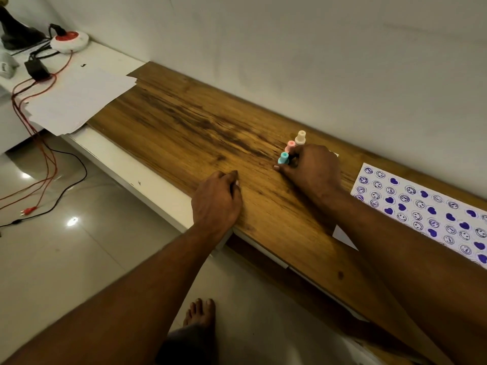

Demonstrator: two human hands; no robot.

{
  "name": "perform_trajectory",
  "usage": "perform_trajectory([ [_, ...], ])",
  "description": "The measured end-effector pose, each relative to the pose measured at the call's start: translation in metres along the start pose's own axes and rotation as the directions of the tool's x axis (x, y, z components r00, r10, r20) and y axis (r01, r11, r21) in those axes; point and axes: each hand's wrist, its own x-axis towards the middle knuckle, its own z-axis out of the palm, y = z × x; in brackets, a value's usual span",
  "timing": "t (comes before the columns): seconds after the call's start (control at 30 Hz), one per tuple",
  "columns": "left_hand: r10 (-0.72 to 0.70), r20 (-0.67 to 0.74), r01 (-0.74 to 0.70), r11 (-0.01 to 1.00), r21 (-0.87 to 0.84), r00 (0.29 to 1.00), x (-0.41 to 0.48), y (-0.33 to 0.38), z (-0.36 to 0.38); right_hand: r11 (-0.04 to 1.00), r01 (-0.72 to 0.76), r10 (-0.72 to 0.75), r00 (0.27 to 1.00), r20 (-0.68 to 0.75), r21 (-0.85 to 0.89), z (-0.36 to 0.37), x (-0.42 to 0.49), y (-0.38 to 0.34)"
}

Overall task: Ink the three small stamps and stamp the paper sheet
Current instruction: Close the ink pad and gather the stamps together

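Note:
Three small stamps stand upright in a row on the wooden tabletop [184, 122]: a blue stamp [283, 157], a pink stamp [290, 145] and a cream stamp [300, 137]. My right hand [311, 169] rests right beside them, thumb and fingertips closed around the base of the blue one. My left hand [216, 201] lies on the wood near the front edge, its fingers curled and holding nothing. The paper sheet [421, 206], covered with several purple smiley and heart prints, lies at the right, partly under my right forearm. I see no ink pad.
A stack of white paper [79, 98] lies at the table's left end. Beyond it are a round white-and-red socket [69, 42], a black adapter [37, 69] and red and black cables [47, 159] hanging to the tiled floor. A wall runs close behind the table.

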Motion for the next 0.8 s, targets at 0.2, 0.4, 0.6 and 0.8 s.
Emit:
perform_trajectory([
  [0.2, -0.012, 0.02, 0.012, 1.0, 0.01, 1.0, 0.0, 0.002, -0.001, 0.999, 0.004, -0.001, 0.995, -0.1, 0.033, -0.025, 0.001, 0.007],
  [0.4, -0.003, 0.024, 0.003, 1.0, 0.016, 1.0, 0.0, 0.0, -0.001, 1.0, -0.001, 0.001, 1.0, -0.009, 0.009, -0.059, 0.008, 0.048],
  [0.6, -0.007, 0.017, 0.007, 0.999, 0.044, 1.0, 0.001, 0.001, 0.001, 0.999, -0.019, 0.03, 0.957, 0.289, -0.039, -0.049, -0.002, 0.058],
  [0.8, -0.007, 0.004, 0.006, 0.999, 0.047, 1.0, 0.003, 0.001, 0.005, 1.0, -0.017, 0.019, 0.966, 0.257, -0.01, -0.039, 0.002, 0.059],
])
